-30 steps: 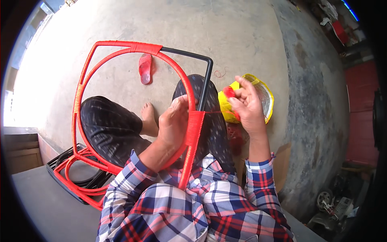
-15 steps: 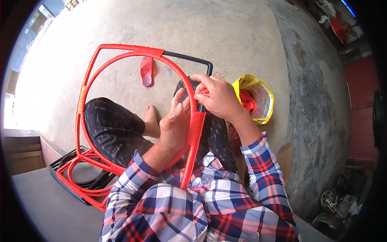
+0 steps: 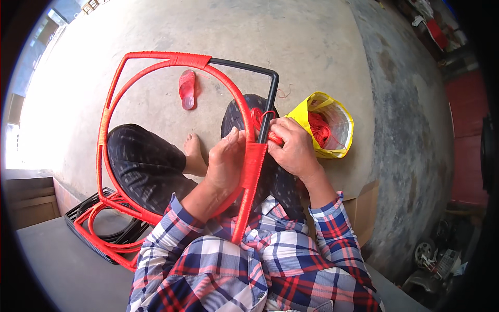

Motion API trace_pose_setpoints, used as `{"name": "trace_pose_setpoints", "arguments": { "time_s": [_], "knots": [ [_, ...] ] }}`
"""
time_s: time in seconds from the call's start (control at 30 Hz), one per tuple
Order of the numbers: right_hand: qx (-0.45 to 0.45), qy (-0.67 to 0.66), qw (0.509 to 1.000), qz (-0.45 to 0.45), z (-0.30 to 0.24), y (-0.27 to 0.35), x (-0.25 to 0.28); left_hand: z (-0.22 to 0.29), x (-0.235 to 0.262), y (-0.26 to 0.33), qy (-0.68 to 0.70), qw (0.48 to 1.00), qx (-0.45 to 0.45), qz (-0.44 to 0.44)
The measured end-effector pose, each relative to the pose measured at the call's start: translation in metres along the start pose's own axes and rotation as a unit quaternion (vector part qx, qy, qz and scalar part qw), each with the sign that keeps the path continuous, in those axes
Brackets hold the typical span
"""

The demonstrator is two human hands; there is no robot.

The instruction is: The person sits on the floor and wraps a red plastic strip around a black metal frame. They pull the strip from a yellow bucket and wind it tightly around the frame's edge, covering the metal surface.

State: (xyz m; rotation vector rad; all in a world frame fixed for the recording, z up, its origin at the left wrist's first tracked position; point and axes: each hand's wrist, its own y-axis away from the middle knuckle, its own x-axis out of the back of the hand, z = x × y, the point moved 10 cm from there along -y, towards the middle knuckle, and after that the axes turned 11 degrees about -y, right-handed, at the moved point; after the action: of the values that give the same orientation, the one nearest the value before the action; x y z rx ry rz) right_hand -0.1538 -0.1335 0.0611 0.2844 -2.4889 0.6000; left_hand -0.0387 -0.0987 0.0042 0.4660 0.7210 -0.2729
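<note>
A metal chair frame point(image 3: 156, 60), mostly wrapped in red cord with one bare black corner point(image 3: 260, 70), rests upright across my lap. My left hand point(image 3: 226, 158) grips the red-wrapped bar near where the round hoop meets the straight rod. My right hand point(image 3: 293, 145) pinches a loop of red cord point(image 3: 262, 117) against the black rod, fingers closed on it. Just right of that hand, a yellow bag point(image 3: 330, 122) holds more red cord.
A red sandal point(image 3: 187, 88) lies on the concrete floor beyond the frame. More red and black frames point(image 3: 101, 231) are stacked at my lower left. A cardboard box point(image 3: 364, 208) sits at my right, and clutter lines the right edge.
My right hand left the yellow bag, came left to the black rod and now holds cord there. My left hand stayed on the frame.
</note>
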Motion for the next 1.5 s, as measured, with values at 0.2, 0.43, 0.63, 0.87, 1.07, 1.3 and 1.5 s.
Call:
{"name": "trace_pose_setpoints", "arguments": {
  "time_s": [0.2, 0.43, 0.63, 0.87, 1.07, 1.3, 1.5],
  "knots": [
    [0.004, -0.154, 0.985, 0.080, -0.008, 0.016, 0.042, -0.009, 0.015, -0.006, -0.031, 0.996, 0.030, 0.075],
    [-0.073, -0.653, 0.754, 0.003, -0.040, 0.055, 0.034, -0.010, 0.017, -0.007, -0.069, 0.994, 0.057, 0.058],
    [-0.241, -0.631, 0.737, 0.009, -0.025, 0.095, -0.005, -0.018, 0.022, -0.016, -0.078, 0.989, 0.096, 0.076],
    [-0.019, -0.595, 0.778, 0.200, -0.034, 0.068, 0.106, -0.018, 0.021, -0.011, -0.103, 0.987, 0.091, 0.085],
    [0.163, -0.716, 0.600, 0.318, -0.050, 0.083, 0.224, -0.025, 0.022, -0.013, -0.032, 0.991, 0.109, 0.070],
    [-0.115, -0.296, 0.946, -0.059, -0.028, 0.059, 0.046, -0.020, 0.026, -0.011, -0.073, 0.989, 0.101, 0.084],
    [-0.177, -0.132, 0.975, 0.001, 0.021, 0.022, -0.007, -0.007, 0.005, -0.007, -0.110, 0.989, 0.083, 0.056]
  ]
}}
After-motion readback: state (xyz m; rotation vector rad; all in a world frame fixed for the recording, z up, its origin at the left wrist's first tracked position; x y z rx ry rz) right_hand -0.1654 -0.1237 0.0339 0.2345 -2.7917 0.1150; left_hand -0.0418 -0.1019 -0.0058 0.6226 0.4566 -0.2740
